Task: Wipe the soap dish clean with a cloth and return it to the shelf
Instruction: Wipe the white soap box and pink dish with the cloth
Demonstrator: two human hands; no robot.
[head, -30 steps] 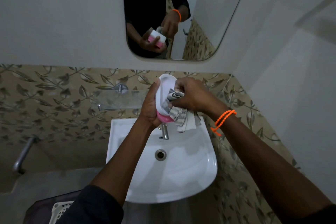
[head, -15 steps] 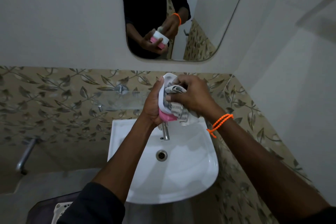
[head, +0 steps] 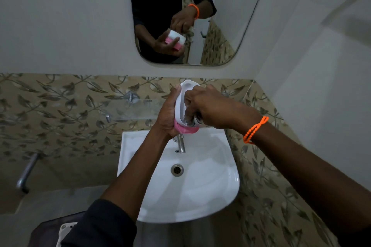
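Note:
My left hand [head: 167,115] grips the soap dish [head: 180,106] from the left, holding it upright over the basin; the dish is white with a pink base at its lower end. My right hand [head: 210,106] holds a grey-and-white cloth [head: 193,120] bunched in its fingers and presses it into the lower inside of the dish. Only a small fold of the cloth shows under my fingers. A glass shelf [head: 128,109] juts from the tiled wall just left of the dish.
A white wash basin [head: 210,176] with a chrome tap [head: 181,144] and drain [head: 177,169] lies below my hands. A mirror [head: 220,16] hangs above. A metal pipe [head: 27,172] sticks out at the left, and a dark bin with a white basket [head: 64,230] sits at the bottom.
My right hand has pushed the cloth down inside the dish, so most of the hanging cloth is now hidden. The dish has stayed in my left hand.

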